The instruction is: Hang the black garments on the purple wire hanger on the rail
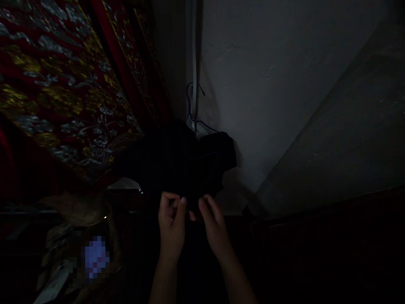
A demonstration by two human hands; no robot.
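Observation:
A black garment (171,156) hangs on a thin dark blue hanger (205,124), and its details are lost in the gloom. Both my hands are at its front, below the collar. The fingers of my left hand (172,217) are curled, with the thumb pressed against them on the dark cloth. Close by on the right, my right hand (215,223) pinches the cloth with bent fingers. Any button or fastening between them is too dark to make out.
A pale vertical pole or cable (194,55) runs along the grey wall (268,71) behind the hanger. Red cloth with gold and silver embroidery (60,80) hangs at the left. Below it is a cluttered area with a blurred-out bluish patch (95,256).

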